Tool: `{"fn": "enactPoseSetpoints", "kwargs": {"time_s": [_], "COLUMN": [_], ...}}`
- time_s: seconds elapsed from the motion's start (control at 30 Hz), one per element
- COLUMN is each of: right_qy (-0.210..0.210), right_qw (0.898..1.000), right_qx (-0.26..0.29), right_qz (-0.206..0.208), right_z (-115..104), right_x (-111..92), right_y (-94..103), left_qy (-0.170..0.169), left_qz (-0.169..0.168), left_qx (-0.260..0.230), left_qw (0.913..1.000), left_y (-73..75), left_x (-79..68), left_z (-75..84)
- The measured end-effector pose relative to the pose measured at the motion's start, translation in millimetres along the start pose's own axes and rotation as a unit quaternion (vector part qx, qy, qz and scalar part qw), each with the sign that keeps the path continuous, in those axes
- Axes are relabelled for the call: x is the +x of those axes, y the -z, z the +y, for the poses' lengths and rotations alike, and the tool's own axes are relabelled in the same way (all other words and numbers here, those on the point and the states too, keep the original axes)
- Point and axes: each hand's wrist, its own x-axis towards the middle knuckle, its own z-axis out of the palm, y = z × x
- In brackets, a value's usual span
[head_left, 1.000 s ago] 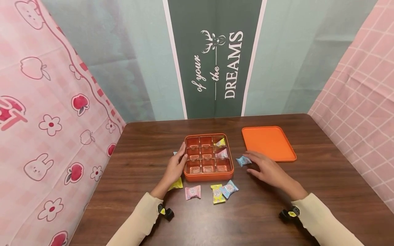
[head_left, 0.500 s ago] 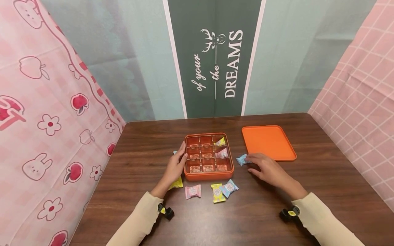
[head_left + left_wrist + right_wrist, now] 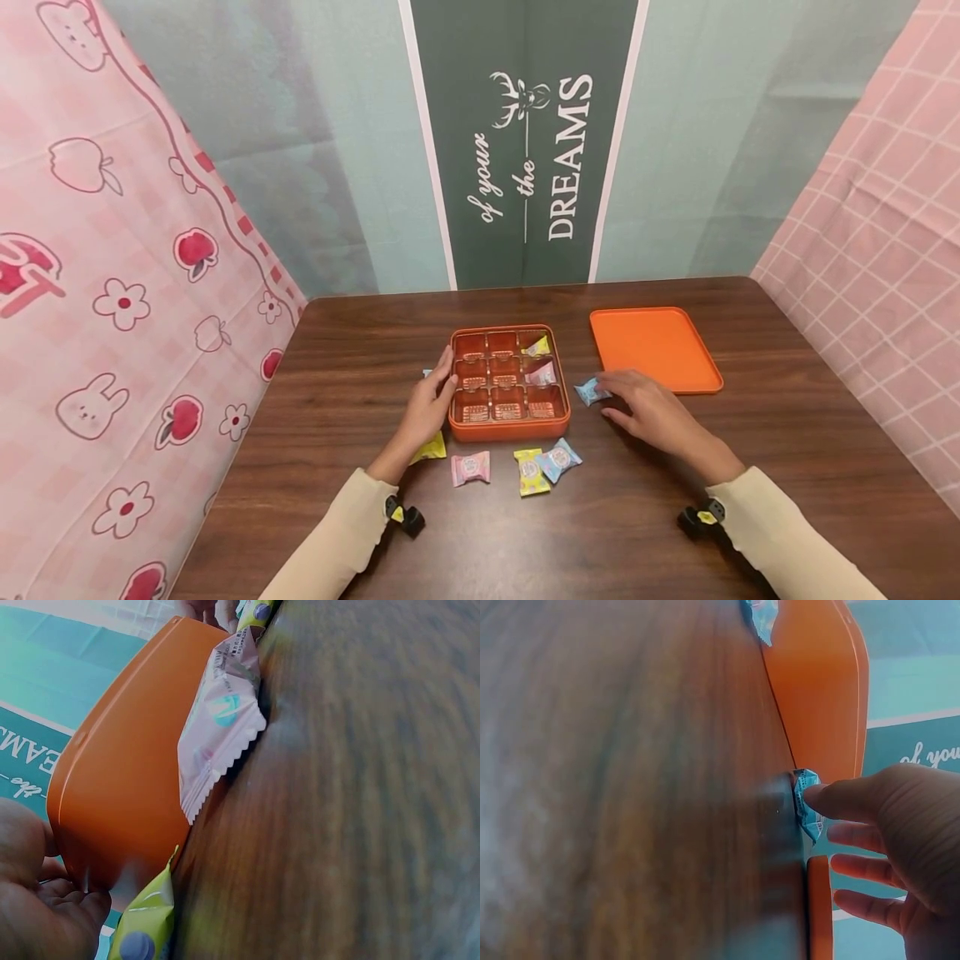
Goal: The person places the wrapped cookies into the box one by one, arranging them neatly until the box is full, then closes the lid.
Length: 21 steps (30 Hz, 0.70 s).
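Note:
An orange box (image 3: pixel 510 430) with a clear divided insert stands in the middle of the table. Its far right compartment holds a yellow candy packet (image 3: pixel 537 347); the one in front of that holds a pink candy packet (image 3: pixel 542 375). My left hand (image 3: pixel 426 408) rests against the box's left side, fingers fairly straight. Right of the box lies a blue candy packet (image 3: pixel 589 392). My right hand (image 3: pixel 651 410) reaches over to it, fingertips at its right end and thumb apart from the fingers. The right wrist view shows the thumb (image 3: pixel 847 799) in front of this packet, hiding any contact.
Before the box lie a pink packet (image 3: pixel 470 468), a yellow packet (image 3: pixel 531 473) and a blue packet (image 3: pixel 559 460) overlapping it. Another yellow packet (image 3: pixel 429 448) is partly behind my left wrist. An orange lid (image 3: pixel 652 346) lies at the back right of the wooden table (image 3: pixel 360 333).
My right hand's fingertips have shifted very slightly around the blue packet, which stays about where it was. The left hand and the box have not moved.

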Motion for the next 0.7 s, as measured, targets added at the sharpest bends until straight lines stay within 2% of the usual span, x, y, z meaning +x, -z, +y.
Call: {"fn": "enactPoseSetpoints", "kwargs": {"time_s": [0.2,0.5,0.7], "right_qy": [-0.005,0.022,0.011], "right_qw": [1.000,0.999,0.999], "right_qx": [-0.015,-0.023,-0.021], "right_qz": [0.002,-0.007,-0.025], "right_z": [-1.1,-1.5,-5.9], "right_x": [3.5,4.7,7.5], "right_y": [0.1,-2.8,-3.2], "left_qy": [0.002,-0.011,0.000], "left_qz": [-0.001,0.011,0.000], "left_qx": [0.002,-0.010,0.005], "left_qw": [1.0000,0.9998,1.0000], "left_y": [0.6,-1.0,0.7], "left_x": [0.5,0.0,0.3], "left_z": [-0.6,-2.4,-1.5]}}
